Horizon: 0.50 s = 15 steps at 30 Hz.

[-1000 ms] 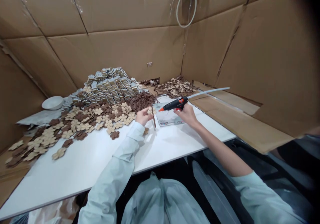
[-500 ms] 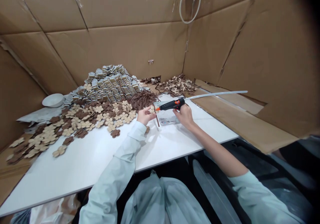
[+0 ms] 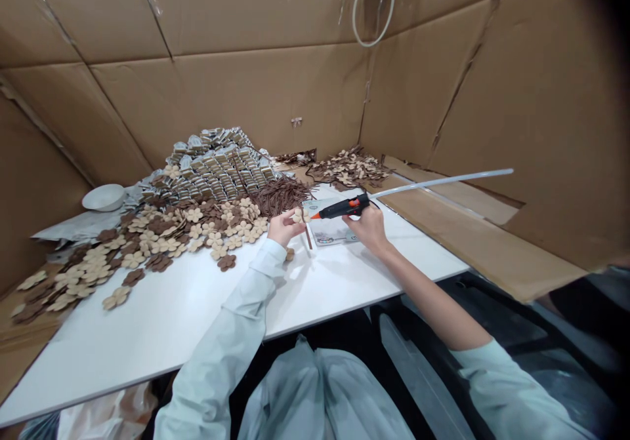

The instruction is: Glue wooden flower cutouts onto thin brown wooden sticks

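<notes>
In my left hand (image 3: 285,229) is a small cream flower (image 3: 298,216), pinched between the fingers. A thin brown strip (image 3: 308,235) hangs down beside it, its upper end by the flower. My right hand (image 3: 368,225) is wrapped round the handle of a black glue gun (image 3: 342,207) with an orange nozzle. The nozzle points left, just right of the flower. From the back of the gun a long white glue stick (image 3: 443,181) sticks out to the right. Under the gun a printed sheet (image 3: 329,237) lies on the white table (image 3: 315,296).
Cream and brown flowers (image 3: 216,237) spread over the table's left side. Behind them rises a stack of small wrapped packets (image 3: 211,171). Brown strips (image 3: 283,195) lie in a heap at the centre back, with more pieces (image 3: 349,168) to the right. A white bowl (image 3: 104,197) stands far left. Cardboard walls surround the table.
My right hand has drawn the glue gun slightly to the right, so the nozzle sits a little farther from the flower. My left hand has barely shifted and keeps its pinch.
</notes>
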Each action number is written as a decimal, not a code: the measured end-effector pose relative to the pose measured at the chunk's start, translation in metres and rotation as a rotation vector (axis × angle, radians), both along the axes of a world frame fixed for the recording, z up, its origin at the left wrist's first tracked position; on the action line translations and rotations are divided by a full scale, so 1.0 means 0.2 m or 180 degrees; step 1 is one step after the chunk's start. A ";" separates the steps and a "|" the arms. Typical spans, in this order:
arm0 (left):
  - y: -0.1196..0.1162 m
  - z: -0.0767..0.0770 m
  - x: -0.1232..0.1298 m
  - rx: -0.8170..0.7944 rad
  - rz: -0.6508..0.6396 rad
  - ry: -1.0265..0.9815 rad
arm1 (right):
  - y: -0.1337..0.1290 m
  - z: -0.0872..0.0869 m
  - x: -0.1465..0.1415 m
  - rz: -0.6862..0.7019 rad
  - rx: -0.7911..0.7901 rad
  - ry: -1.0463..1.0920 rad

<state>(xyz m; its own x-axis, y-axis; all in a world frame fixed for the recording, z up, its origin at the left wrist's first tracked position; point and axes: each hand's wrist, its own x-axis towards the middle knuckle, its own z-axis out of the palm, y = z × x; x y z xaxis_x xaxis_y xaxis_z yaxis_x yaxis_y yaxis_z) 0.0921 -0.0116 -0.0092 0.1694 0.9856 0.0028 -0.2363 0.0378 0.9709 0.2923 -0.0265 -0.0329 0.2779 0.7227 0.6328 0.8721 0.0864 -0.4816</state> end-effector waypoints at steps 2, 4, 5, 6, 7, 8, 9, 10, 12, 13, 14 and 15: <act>0.00 0.00 -0.01 -0.0029 -0.0014 -0.0047 | 0.01 0.01 0.03 -0.0060 -0.0027 0.0206; 0.00 0.01 -0.02 -0.0071 -0.0003 -0.0072 | 0.02 0.01 0.07 -0.0064 -0.0159 0.0373; 0.00 0.02 -0.02 -0.0098 0.0004 -0.0079 | 0.04 0.01 0.10 -0.0042 -0.0269 0.0440; 0.00 0.03 -0.03 -0.0130 0.0005 -0.0088 | 0.05 0.00 0.12 -0.0026 -0.0395 0.0498; -0.01 0.03 -0.03 -0.0165 -0.0001 -0.0099 | 0.06 -0.01 0.15 -0.0017 -0.0524 0.0544; -0.01 0.04 -0.03 -0.0197 -0.0014 -0.0107 | 0.07 -0.02 0.17 -0.0016 -0.0636 0.0576; -0.02 0.05 -0.04 -0.0222 -0.0027 -0.0110 | 0.08 -0.03 0.19 -0.0020 -0.0736 0.0578; -0.03 0.05 -0.04 -0.0238 -0.0039 -0.0105 | 0.09 -0.05 0.22 -0.0034 -0.0824 0.0548; -0.04 0.06 -0.04 -0.0254 -0.0052 -0.0079 | 0.10 -0.07 0.25 0.0002 -0.0952 0.0381; -0.04 0.06 -0.04 -0.0253 -0.0056 -0.0069 | 0.10 -0.09 0.26 0.0045 -0.0997 0.0274; -0.04 0.06 -0.04 -0.0251 -0.0056 -0.0065 | 0.10 -0.10 0.26 0.0086 -0.1032 0.0177; -0.04 0.06 -0.04 -0.0249 -0.0058 -0.0069 | 0.10 -0.10 0.27 0.0118 -0.1052 0.0106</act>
